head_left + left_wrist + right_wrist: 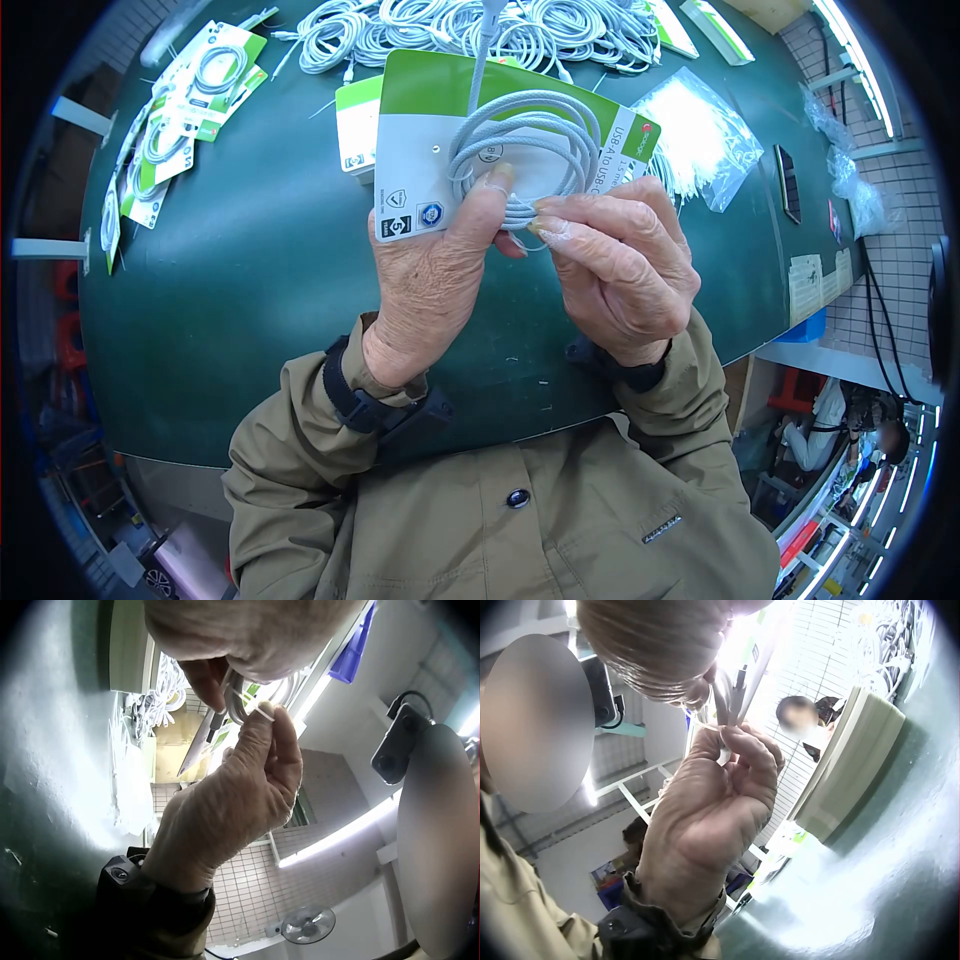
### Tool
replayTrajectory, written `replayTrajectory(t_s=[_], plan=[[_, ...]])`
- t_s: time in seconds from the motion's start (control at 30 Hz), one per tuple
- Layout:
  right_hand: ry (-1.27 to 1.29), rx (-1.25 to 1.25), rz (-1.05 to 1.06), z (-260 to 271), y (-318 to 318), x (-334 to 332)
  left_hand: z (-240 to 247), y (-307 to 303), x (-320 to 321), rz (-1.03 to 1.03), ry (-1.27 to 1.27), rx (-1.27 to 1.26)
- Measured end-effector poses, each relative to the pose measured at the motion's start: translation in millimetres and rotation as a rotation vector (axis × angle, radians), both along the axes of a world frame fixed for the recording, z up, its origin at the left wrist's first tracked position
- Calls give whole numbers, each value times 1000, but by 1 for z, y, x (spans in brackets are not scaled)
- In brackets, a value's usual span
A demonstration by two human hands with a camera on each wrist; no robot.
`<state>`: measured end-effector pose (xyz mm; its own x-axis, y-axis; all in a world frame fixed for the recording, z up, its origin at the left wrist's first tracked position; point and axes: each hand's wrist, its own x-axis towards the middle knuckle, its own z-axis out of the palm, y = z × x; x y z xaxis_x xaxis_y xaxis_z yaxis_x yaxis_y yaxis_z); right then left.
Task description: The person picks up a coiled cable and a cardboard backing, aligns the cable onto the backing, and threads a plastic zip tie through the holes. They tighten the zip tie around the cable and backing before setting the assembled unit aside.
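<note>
olive-tan jacket point(500, 530), one dark round button point(517, 498) on the front; black straps point(350, 395) ring both wrists.

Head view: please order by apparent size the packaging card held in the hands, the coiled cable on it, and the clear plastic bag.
1. packaging card: largest, though held nearer the camera.
2. coiled cable and clear plastic bag: look about alike, not ranked.

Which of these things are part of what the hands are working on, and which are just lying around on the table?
In hand: left hand, gripping the packaging card; coiled cable on it; right hand, pinching a white tie at the coil.
Lying about: pile of loose cables, finished packs, bag of ties, stack of cards.
</note>
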<state>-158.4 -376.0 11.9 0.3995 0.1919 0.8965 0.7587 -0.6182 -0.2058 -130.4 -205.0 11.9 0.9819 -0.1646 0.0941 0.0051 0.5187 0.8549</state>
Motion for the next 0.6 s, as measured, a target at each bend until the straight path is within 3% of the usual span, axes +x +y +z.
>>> replayTrajectory(t_s=[0.6], plan=[[15, -16, -12, 1, 3, -2, 0, 2, 0, -7, 0, 17]])
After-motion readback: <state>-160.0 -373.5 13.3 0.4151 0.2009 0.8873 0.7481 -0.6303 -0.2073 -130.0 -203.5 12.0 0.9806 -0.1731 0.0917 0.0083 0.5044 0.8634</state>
